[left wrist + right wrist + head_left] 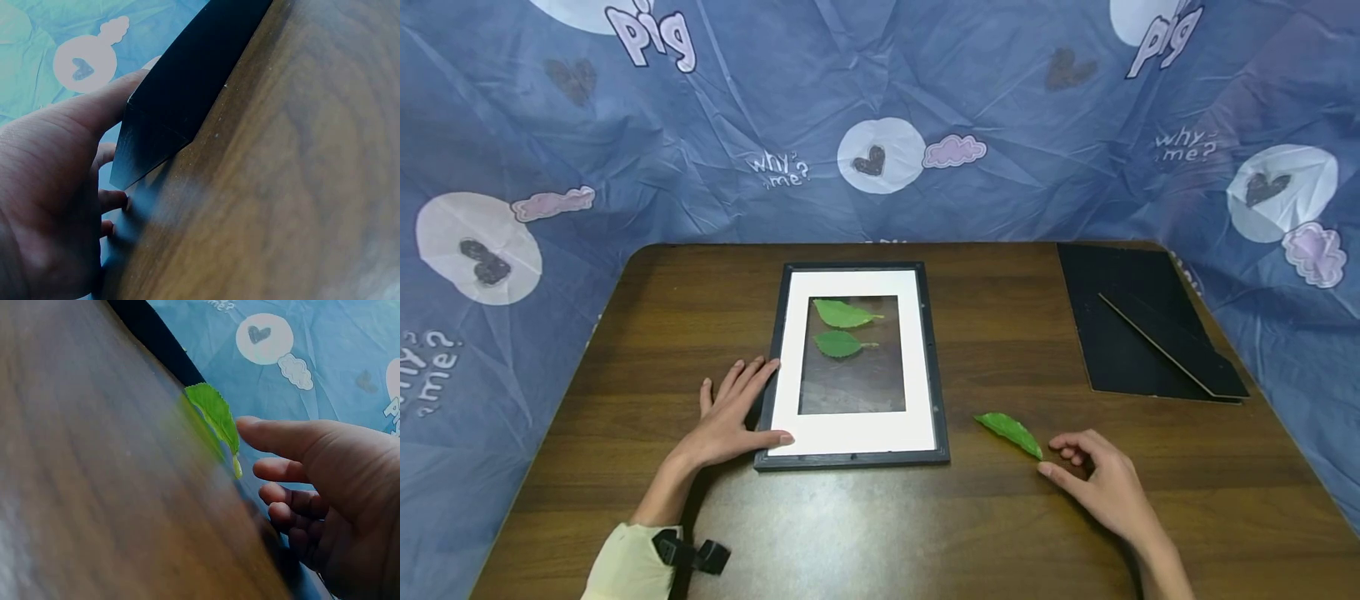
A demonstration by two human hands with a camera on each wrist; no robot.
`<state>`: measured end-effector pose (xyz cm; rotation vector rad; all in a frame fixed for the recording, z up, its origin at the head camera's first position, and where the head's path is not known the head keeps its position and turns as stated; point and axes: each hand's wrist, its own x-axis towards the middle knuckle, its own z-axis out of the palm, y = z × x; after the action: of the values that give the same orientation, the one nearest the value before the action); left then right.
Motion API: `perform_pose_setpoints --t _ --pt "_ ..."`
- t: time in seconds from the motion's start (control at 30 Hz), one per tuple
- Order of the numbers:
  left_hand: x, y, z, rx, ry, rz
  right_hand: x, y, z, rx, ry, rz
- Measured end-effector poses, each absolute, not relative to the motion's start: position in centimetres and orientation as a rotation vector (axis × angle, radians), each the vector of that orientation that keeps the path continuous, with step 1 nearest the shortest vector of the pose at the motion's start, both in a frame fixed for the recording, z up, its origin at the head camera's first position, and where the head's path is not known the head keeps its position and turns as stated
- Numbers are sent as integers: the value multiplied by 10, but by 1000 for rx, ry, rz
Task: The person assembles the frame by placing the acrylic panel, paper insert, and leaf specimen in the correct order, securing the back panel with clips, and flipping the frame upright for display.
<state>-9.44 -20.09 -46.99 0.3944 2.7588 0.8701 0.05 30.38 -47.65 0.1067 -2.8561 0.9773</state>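
A black picture frame (938,417) with a white mat (850,433) lies face up in mid-table. Inside the mat's window are two green leaves (839,343), one above the other, stems to the right. My left hand (726,425) rests at the frame's left side, fingers spread and thumb over the lower left corner; the left wrist view shows the frame's dark side (169,100) against the hand. A third green leaf (1011,433) lies on the table right of the frame. My right hand (1105,483) is beside its stem end (237,466), fingers loosely bent, thumb tip near the leaf, nothing gripped.
Black boards (1127,333) lie overlapping at the table's back right, one askew on top. A blue printed cloth (880,75) hangs behind and around the brown wooden table (985,533).
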Motion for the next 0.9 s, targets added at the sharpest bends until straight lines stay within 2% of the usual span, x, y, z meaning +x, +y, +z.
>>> perform_pose_setpoints --t 0.47,0.9 --pt "-95 -198 -468 391 2762 864 6 307 -482 69 -2871 905" --pt "-93 -200 -469 380 2756 880 2 306 -489 162 -2704 941"
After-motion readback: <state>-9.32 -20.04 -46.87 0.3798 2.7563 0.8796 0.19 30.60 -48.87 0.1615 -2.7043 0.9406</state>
